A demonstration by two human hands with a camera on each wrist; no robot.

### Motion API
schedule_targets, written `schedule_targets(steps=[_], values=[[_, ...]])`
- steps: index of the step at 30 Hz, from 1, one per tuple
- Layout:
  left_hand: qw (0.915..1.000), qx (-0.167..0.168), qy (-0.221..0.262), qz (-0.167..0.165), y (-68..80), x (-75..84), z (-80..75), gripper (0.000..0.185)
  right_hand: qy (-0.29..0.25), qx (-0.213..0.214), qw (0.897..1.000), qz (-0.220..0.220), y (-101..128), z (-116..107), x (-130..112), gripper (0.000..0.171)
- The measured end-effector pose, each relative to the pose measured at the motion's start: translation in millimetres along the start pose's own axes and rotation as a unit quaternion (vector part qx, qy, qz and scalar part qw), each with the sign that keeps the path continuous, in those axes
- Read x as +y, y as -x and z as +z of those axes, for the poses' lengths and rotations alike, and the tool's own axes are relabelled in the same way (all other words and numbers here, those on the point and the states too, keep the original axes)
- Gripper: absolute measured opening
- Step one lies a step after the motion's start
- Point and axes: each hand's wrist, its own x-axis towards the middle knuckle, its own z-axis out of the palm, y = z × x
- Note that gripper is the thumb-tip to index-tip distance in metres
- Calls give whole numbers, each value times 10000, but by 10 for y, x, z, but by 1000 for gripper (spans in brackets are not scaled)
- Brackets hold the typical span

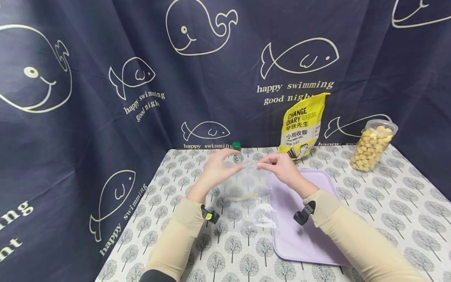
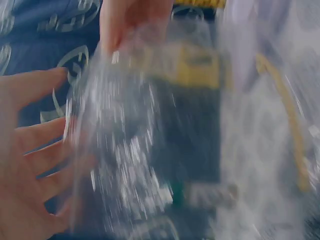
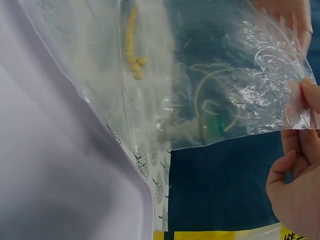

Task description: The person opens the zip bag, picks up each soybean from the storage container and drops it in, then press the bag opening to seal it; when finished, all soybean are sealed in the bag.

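You hold a clear plastic bag (image 1: 251, 196) up by its top edge, above the near-left edge of the lavender tray (image 1: 310, 239). Your right hand (image 1: 280, 166) pinches the bag's top corner between thumb and fingertips; the right wrist view shows that grip plainly at the bag's edge. Your left hand (image 1: 218, 166) is at the other end of the top edge. From the head view it seems to pinch there, but the left wrist view is blurred and shows the fingers (image 2: 30, 150) fairly straight beside the film, so you cannot tell for sure how it grips.

The bag hangs down in front of the tray's left side. A short row of small yellow puff balls (image 3: 133, 47) sits inside it, low in the bag.

Around the tray: a small green-capped bottle (image 1: 237, 151) stands beyond the tray's far-left corner, just behind your left hand and partly hidden by it. A yellow snack pouch (image 1: 303, 125) stands upright behind the tray's far edge, against the whale-print curtain (image 1: 105, 98). A clear jar of yellow puffs (image 1: 372, 145) stands well right of the tray's far corner, lid off or clear, hard to tell. All rest on the tree-print tablecloth (image 1: 387, 203).
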Motion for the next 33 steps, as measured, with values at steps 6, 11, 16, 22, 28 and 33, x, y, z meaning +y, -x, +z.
schedule_targets(steps=[6,11,16,22,28,33], values=[[9916,-672,-937,591,-223,182,162,25,-45,-83,9999,-59,89,-1,-331,14],[9923,-669,-857,594,-267,209,216,16,98,-57,9999,-76,119,0,-442,13],[9945,-720,-594,482,-281,221,225,12,167,42,9997,-159,43,12,-163,12],[9939,-806,-562,498,-271,222,187,9,279,131,9989,-364,26,14,-41,11],[9926,-901,-630,523,-273,215,144,8,378,193,9972,-610,38,3,-28,7],[9931,-968,-590,287,-253,187,110,9,456,129,9971,-595,31,-5,-43,7]])
